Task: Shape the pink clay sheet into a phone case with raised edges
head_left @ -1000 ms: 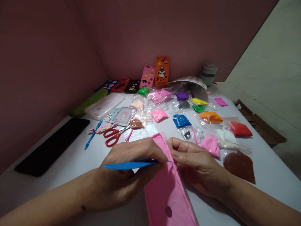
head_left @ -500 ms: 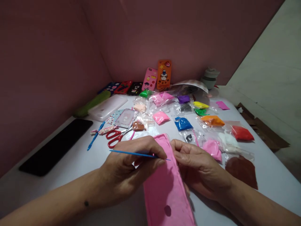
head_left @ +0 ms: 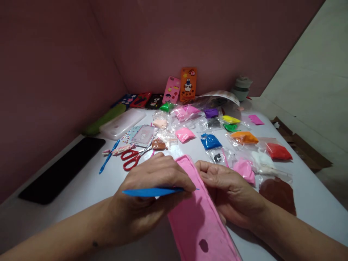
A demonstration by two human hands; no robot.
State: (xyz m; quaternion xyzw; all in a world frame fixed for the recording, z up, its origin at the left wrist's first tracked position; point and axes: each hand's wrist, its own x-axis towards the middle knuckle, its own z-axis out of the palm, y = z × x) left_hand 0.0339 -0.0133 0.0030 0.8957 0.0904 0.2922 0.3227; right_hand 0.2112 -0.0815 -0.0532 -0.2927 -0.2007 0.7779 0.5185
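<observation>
A blue clay modelling tool is pinched between the thumb and fingers of my left hand. Its thin tip touches or hovers just over the right edge of a phone case coated in pink clay; contact is hard to make out. The case has a raised clay rim and one dark hole near its lower end. My right hand grips the case's right side, thumb and index finger at the rim, other fingers partly hidden behind it. My left hand covers part of the case's left edge.
Red scissors, a second blue tool and a black phone-like slab lie left. Bagged clay, including blue, orange and red, spreads across the table. Decorated phone cases line the back wall.
The blue tool has rolled in my left hand, so its broad flat side now shows. The lower end of the case has swung to the right. My right hand keeps its hold.
</observation>
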